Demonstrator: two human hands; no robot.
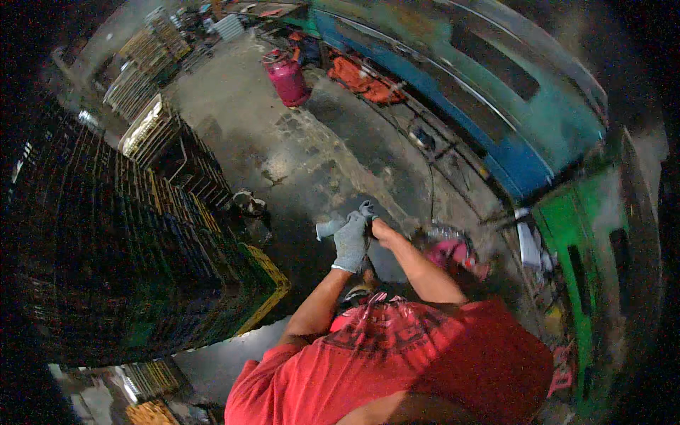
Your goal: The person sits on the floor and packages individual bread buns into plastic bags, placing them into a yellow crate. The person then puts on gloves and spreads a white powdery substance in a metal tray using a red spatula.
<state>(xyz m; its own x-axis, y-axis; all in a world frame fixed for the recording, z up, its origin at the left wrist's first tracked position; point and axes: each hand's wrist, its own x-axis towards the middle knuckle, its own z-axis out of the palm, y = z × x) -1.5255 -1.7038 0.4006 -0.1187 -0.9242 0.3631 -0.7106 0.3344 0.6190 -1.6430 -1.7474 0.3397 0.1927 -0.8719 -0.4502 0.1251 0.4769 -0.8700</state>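
My left hand [350, 243] wears a grey knit glove and is closed in front of my red shirt. It meets my right hand [375, 222], whose wrist is bare. Grey glove fabric [366, 207] bunches at the right fingers, and a loose grey piece like a glove cuff [329, 229] sticks out left of the left hand. Both hands seem to grip this second glove. How far the right fingers are inside it is hidden by the overlap and blur.
Tall stacks of dark metal frames [163, 234] with a yellow edge [273, 276] rise at the left. A pink gas cylinder [287, 79] stands ahead on the concrete floor. Blue-green machinery [524, 156] and a green panel [567, 234] run along the right, near orange cloth [365, 80].
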